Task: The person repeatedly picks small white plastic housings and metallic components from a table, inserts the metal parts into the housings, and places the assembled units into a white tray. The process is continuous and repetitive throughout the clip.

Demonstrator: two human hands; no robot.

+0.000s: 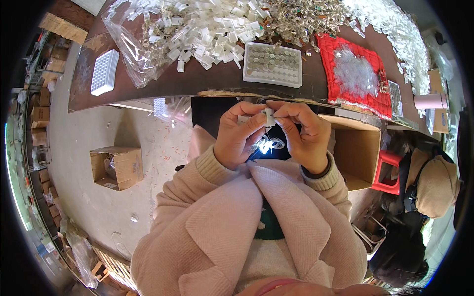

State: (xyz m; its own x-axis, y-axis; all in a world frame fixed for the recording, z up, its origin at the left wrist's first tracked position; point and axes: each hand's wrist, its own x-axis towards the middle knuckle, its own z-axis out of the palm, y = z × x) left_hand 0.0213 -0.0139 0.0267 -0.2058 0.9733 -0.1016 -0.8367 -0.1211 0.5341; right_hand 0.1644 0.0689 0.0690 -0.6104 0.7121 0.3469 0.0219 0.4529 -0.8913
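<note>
- Okay, small white piece (pixel 268 117) sits between both hands' fingertips, just off the near edge of the tabletop (pixel 197 81); long axis unclear from where I stand, neither hand clearly nearer
- Left hand (pixel 236 133): grip pinching its left side
- Right hand (pixel 310 133): grip pinching its right side
- Counts: one piece held, one translucent tray (pixel 284 81) ahead, one red cloth (pixel 330 64); loose white pieces (pixel 217 37) uncountable

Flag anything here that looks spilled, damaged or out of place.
The front edge of the table looks chipped: pale, rough material shows along its dark surface. Small orange-brown scraps litter the floor to the left, as if dropped. The white piece between left hand and right hand is too small to judge.
</note>
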